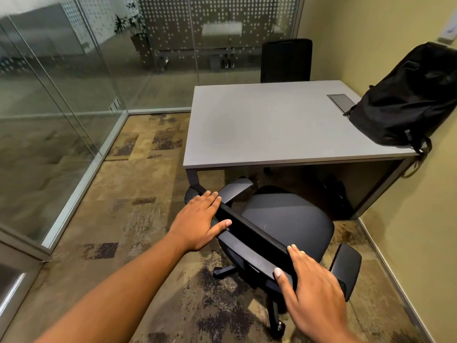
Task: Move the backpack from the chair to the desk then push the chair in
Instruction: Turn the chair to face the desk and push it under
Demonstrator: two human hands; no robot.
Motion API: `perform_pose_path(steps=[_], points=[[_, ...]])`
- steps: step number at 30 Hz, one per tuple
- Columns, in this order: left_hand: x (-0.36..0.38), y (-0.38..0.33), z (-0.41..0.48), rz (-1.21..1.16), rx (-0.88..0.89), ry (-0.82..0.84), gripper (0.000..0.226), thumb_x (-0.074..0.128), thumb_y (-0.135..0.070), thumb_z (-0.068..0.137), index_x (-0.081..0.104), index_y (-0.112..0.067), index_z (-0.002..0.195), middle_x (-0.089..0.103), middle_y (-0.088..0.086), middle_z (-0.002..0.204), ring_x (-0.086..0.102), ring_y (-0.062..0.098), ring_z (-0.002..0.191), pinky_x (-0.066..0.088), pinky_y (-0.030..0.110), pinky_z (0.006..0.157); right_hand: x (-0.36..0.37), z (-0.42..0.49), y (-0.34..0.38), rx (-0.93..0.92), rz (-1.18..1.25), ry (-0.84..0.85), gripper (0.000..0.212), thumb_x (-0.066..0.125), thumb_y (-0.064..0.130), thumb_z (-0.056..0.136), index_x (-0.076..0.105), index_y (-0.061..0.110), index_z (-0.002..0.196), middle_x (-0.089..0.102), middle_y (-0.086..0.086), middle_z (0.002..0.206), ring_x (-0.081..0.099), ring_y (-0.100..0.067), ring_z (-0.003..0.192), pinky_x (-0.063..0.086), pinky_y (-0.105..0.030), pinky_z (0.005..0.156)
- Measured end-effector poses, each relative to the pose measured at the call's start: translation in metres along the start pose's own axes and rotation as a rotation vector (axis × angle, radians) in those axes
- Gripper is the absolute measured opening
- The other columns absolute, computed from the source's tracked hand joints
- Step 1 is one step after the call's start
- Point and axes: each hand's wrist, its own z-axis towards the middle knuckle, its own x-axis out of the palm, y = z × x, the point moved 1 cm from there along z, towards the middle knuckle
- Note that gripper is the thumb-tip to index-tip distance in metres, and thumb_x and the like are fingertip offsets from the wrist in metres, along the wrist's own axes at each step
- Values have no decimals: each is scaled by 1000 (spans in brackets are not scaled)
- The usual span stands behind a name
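A black backpack (pixel 408 100) lies on the right end of the grey desk (pixel 259 125), leaning against the wall, a strap hanging over the desk's corner. A dark grey office chair (pixel 289 224) stands on the carpet in front of the desk, its seat bare and its front edge just under the desk's near edge. My left hand (pixel 200 221) rests on the left part of the backrest's top edge, thumb hooked over it. My right hand (pixel 314 290) grips the right part of the same edge, thumb on the near side.
A second black chair (pixel 285 60) stands behind the desk. Glass walls (pixel 61 95) close off the left and back. A yellow wall (pixel 420 219) runs along the right. A metal cable hatch (pixel 340 100) sits in the desktop near the backpack. Patterned carpet covers the floor.
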Motion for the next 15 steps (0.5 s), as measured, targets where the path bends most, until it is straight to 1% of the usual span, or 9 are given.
perform_pose_path(steps=[3,5,12,15], points=[[2,-3,-3,-7,-11,-18,86,7,-75,88,18,-18,151,16,1,160,5,14,146,0,30,116,-1,-3,-1,-1,-2,-3,82,1,76,82,30,36,148,38,19,150,35,-2,138,30,-28,109],[4,-8,-5,-14,-20,-32,86,7,-75,88,19,-18,151,17,1,160,6,14,146,-2,29,115,-3,-4,-5,0,-1,-8,81,2,76,82,31,36,147,40,19,149,36,-2,137,31,-28,108],[10,-40,-20,-21,-103,-98,85,10,-74,90,25,-15,149,24,2,157,11,14,146,0,30,116,-15,-8,-36,-66,-10,5,75,12,75,85,36,37,145,43,22,146,41,-2,134,35,-29,105],[12,-61,-27,-26,-142,-108,86,10,-75,90,26,-15,149,24,3,157,10,14,146,-1,30,115,-25,-10,-53,-87,-25,4,70,19,72,88,45,34,141,52,18,139,51,-5,127,42,-29,98]])
